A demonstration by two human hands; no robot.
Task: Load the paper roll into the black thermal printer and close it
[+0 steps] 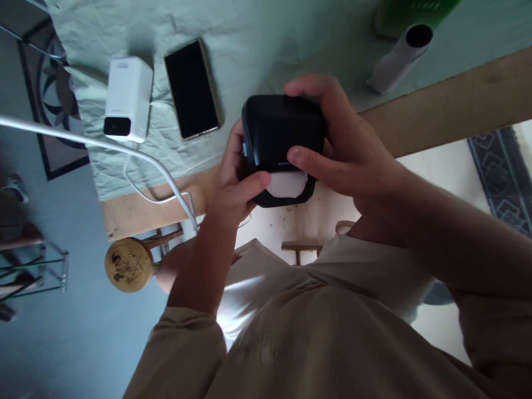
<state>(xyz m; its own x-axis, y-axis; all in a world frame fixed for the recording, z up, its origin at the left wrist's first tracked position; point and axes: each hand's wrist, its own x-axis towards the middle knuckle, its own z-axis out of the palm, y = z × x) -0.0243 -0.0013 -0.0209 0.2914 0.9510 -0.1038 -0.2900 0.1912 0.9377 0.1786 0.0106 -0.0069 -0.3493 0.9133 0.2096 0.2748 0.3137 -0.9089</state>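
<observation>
Both hands hold a black rounded box near the table's front edge. A loop-like frame juts from its near side, with a pale patch inside it. My left hand is closed around the lower left side, its thumb on the near edge by a small light-blue tab. My right hand grips the right side, thumb on the top and fingers at the far corner. The underside and what the box contains are hidden. Left of it on the cloth lie a dark-screened smartphone and a white power bank.
A pale green cloth covers the table, whose bare wooden edge faces me. A white tube and a green object are at the back right. A white cable crosses at left, above a round wooden stool.
</observation>
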